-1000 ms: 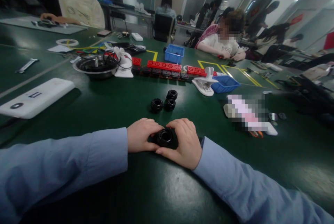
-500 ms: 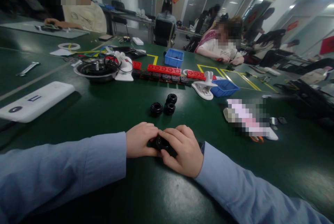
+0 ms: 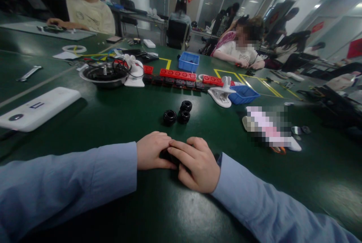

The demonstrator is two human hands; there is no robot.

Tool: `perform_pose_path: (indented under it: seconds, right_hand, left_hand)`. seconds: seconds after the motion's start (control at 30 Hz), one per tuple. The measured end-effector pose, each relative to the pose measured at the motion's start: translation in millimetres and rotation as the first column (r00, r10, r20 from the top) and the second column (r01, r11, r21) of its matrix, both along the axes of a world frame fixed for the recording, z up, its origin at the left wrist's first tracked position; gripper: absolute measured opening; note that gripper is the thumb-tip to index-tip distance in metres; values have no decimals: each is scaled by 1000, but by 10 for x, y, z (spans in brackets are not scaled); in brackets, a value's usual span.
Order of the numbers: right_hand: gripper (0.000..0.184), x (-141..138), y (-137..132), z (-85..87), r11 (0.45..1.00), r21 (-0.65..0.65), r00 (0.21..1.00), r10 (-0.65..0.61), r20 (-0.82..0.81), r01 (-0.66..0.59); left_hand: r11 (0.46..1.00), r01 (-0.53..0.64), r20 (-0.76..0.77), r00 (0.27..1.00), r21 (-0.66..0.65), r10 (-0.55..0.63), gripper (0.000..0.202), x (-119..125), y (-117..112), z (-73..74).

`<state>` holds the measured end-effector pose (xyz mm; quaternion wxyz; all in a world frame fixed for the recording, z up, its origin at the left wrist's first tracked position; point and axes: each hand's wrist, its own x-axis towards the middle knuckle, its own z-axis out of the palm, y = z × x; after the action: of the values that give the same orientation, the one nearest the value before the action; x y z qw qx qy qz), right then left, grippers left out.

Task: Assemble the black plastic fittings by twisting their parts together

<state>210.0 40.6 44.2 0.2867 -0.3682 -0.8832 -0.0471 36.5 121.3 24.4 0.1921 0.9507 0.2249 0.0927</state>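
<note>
My left hand (image 3: 154, 151) is closed round a small black tyre (image 3: 169, 156), low over the green table (image 3: 169, 213). My right hand (image 3: 199, 165) closes in from the other side, its fingers laid over the same tyre and hiding most of it. Just beyond my hands, three more black tyres stand close together on the table: a wider one (image 3: 170, 117) on the left, a rear one (image 3: 186, 106) and a smaller one (image 3: 185, 116) on the right.
A white power bank (image 3: 42, 109) lies left. Farther back are a metal bowl (image 3: 103, 80), white clamps (image 3: 221, 97), a row of red and black blocks (image 3: 178, 75) and blue bins (image 3: 189, 62). A partly blurred pouch (image 3: 266, 128) lies right. Other people sit across the table.
My right fingers have slid left over the tyre, covering its central hole, which showed before. My left hand and the three tyres beyond have stayed put.
</note>
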Motion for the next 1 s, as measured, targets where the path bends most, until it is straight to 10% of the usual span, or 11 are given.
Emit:
perform_pose_path:
  seconds: [0.57,1.0]
  right_hand:
    - [30,37,-12,-49,993,114,984,49,-168,-30]
    - [59,-41,25,-60,941,-94,932,-336,-138,326]
  left_hand:
    - [999,32,36,999,-20,-31,41,-13,15,16]
    - [997,40,46,998,-68,-37,39,-29,41,-9]
